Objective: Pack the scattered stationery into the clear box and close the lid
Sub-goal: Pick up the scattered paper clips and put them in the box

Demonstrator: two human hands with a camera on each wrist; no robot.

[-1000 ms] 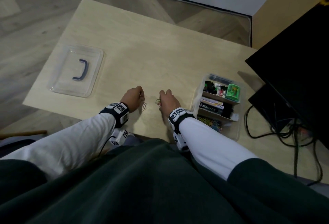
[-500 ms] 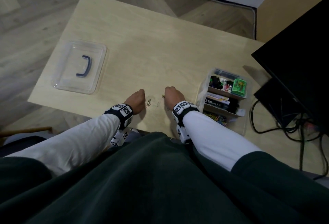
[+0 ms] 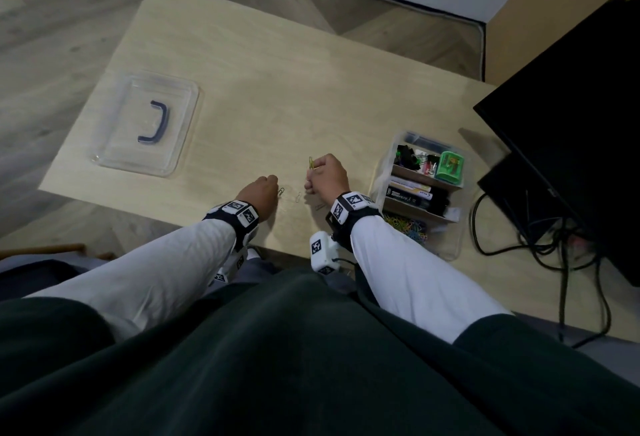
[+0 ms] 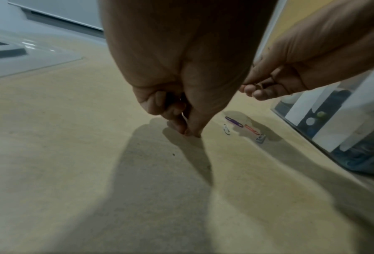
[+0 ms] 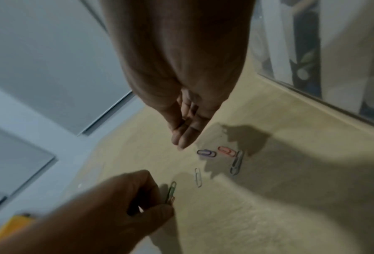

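Near the table's front edge my left hand (image 3: 273, 183) pinches a green paper clip (image 5: 171, 190) that lies against the wood; its fingertips (image 4: 189, 133) touch the table. My right hand (image 3: 313, 175) is raised a little and pinches a yellow paper clip (image 3: 311, 162) that sticks up from its fingers. Loose on the table between the hands lie a purple clip (image 5: 206, 153), a red clip (image 5: 226, 150), a grey clip (image 5: 236, 163) and a white clip (image 5: 198, 177). The clear box (image 3: 453, 248), lid off, stands just right of my right hand.
The clear lid (image 3: 114, 144) with a dark blue handle lies flat at the table's left end. The box holds binder clips, a green sharpener, markers and coloured clips. A black monitor (image 3: 581, 116) and its cables (image 3: 540, 245) crowd the right side.
My right hand has risen off the table and moved slightly away, now with the yellow clip showing above its fingers. My left hand stays at the clips near the front edge.
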